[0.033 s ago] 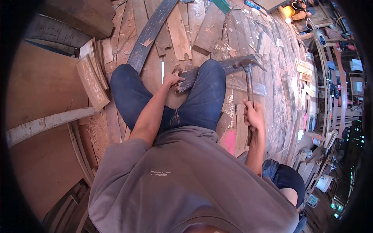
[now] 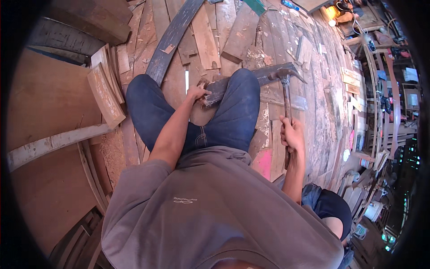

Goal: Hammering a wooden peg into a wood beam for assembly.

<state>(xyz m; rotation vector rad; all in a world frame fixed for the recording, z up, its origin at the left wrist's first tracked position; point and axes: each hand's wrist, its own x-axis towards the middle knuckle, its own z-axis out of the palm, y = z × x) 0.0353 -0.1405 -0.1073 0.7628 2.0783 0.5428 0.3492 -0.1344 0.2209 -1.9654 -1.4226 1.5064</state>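
My left hand (image 2: 197,93) is closed round the near left end of a dark, weathered wooden plank (image 2: 217,91), between my knees. Rough, splintered wood shows at that end, partly hidden by the fingers. The plank runs to the right, passes behind my right knee and comes out on its far side. In my right hand (image 2: 292,133) is a claw hammer (image 2: 287,96), gripped low on its handle. Its metal head is up and away from me, over the plank's right end in this view; whether they touch, I cannot tell.
A long dark board (image 2: 172,48) lies beyond my left knee, with loose planks (image 2: 244,38) beside it on the wooden floor. Wood pieces (image 2: 105,96) lean at the left. Someone's bent knee (image 2: 333,210) is close at my right. A white bucket (image 2: 373,210) stands farther right.
My left hand has shifted very slightly to the left at the plank's end. The right hand and hammer have hardly moved.
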